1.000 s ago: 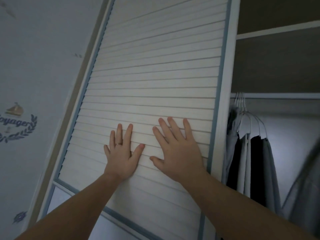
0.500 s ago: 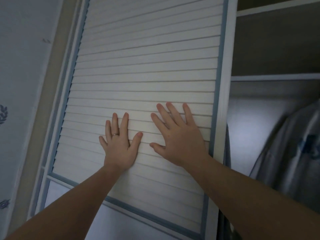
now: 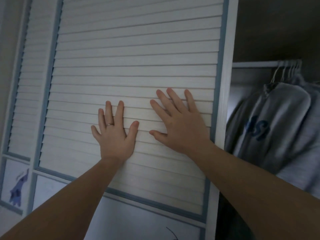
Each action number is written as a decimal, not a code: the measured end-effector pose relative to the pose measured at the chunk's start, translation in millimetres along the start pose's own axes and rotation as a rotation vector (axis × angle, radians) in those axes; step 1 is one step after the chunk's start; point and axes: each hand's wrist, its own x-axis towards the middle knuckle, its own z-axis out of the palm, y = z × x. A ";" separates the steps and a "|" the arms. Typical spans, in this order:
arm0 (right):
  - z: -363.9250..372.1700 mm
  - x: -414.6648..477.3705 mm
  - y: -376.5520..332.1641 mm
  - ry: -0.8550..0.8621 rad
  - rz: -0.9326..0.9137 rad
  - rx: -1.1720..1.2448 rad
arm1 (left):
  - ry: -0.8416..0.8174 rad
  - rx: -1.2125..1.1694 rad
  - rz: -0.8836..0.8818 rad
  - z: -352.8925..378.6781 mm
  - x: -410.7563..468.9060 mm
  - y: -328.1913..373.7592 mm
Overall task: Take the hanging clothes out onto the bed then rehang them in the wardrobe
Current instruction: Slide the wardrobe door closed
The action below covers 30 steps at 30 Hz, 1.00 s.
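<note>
Left hand [image 3: 113, 135] | fingers [image 3: 120, 110] straight, spread, flat on wardrobe door [image 3: 131, 66] | right hand [image 3: 181, 129] likewise, holding nothing

A home is indicated, most likely a bedroom, by a wardrobe [image 3: 270, 28] that fills the view. Its front is formed by a white louvred door [image 3: 131, 66] edged in blue trim, and a second louvred door [image 3: 29, 84] is seen partly behind it at the left. In the open section at the right a hanging rail [image 3: 254, 64] is fitted, on which a bunch of hangers [image 3: 287, 68] is hooked. A grey sweatshirt [image 3: 280, 129] with blue lettering is hung there. A blue figure [image 3: 17, 191] is shown on a lower door panel.
</note>
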 end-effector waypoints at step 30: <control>-75.4 -171.9 193.0 -0.020 0.090 -0.121 | -0.009 -0.028 0.065 49.8 -117.8 238.6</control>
